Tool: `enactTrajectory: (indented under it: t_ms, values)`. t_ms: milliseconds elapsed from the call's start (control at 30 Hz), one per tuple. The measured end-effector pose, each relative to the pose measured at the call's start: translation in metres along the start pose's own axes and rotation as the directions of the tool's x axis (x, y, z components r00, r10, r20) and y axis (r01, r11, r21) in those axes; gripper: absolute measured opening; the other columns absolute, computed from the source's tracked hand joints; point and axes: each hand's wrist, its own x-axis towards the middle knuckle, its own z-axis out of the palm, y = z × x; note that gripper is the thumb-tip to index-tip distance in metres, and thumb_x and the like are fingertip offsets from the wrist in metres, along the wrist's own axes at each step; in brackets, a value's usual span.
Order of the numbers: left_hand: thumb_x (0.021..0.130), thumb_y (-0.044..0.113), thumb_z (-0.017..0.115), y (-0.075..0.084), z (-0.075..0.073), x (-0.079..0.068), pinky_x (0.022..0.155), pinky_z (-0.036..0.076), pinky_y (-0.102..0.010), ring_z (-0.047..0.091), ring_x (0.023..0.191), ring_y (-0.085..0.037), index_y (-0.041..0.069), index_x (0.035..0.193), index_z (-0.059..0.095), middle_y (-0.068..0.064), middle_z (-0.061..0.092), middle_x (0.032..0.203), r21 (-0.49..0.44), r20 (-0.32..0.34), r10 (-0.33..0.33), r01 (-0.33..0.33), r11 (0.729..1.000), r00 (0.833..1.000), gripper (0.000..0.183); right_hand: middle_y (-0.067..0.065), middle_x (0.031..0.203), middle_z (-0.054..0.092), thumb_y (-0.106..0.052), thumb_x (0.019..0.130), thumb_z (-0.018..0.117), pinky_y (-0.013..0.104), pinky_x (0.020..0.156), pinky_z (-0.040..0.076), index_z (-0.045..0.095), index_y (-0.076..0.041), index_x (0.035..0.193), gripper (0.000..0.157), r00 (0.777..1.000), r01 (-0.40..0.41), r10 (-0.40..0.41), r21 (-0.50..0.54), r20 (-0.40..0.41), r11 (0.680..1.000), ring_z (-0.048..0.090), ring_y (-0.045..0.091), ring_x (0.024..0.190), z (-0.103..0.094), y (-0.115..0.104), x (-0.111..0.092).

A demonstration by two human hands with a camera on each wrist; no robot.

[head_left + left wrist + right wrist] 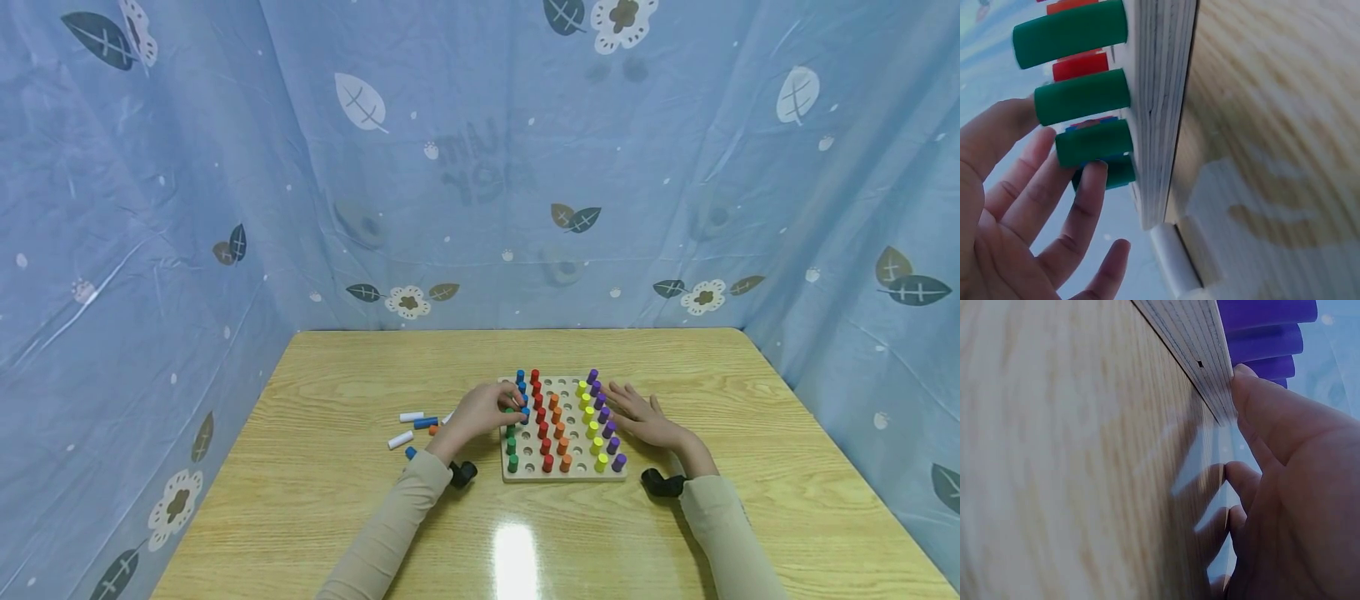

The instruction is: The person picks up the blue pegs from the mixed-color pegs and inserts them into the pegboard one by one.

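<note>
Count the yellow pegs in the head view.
6. The yellow pegs stand in one column on the pegboard, immediately left of the purple pegs, from the nearest row back to the second-farthest. Loose ones could be hidden beneath the left hand.

A wood-grain table carries a pegboard and, left of it, loose white, blue and orange pegs.

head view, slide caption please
Left hand pinches a blue cylindrical peg at a light wooden pegboard; right hand beside it.
</note>
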Motion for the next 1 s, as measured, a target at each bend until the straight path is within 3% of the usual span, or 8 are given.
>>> enactTrajectory:
  t_ms: [267,1000]
  values:
    - [0.085,0.032,0.067,-0.002,-0.01,-0.004,0.072,0.048,-0.027,0.061,0.084,-0.007,0.02,0.099,0.063,0.009,0.066,0.092,-0.003,-0.018,-0.012,0.012,1.0,1.0,0.019,0.026,0.151,0.008,-0.028,0.1,0.04,0.067,0.099,-0.016,0.022,-0.005,0.147,0.056,1.0,0.005,-0.005,0.006,-0.006,1.0,-0.006,0.048,0.137,-0.001,0.0,-0.001]
    - [0.085,0.029,0.067,-0.027,-0.037,-0.016,0.071,0.047,-0.029,0.058,0.082,-0.009,0.014,0.104,0.065,0.009,0.065,0.09,0.037,-0.053,-0.024,0.026,0.999,0.998,0.024,0.026,0.151,0.008,-0.026,0.1,0.04,0.066,0.099,-0.017,0.022,-0.004,0.147,0.055,1.0,0.0,0.0,0.024,0.0,1.0,-0.007,0.048,0.137,-0.002,-0.003,0.001]
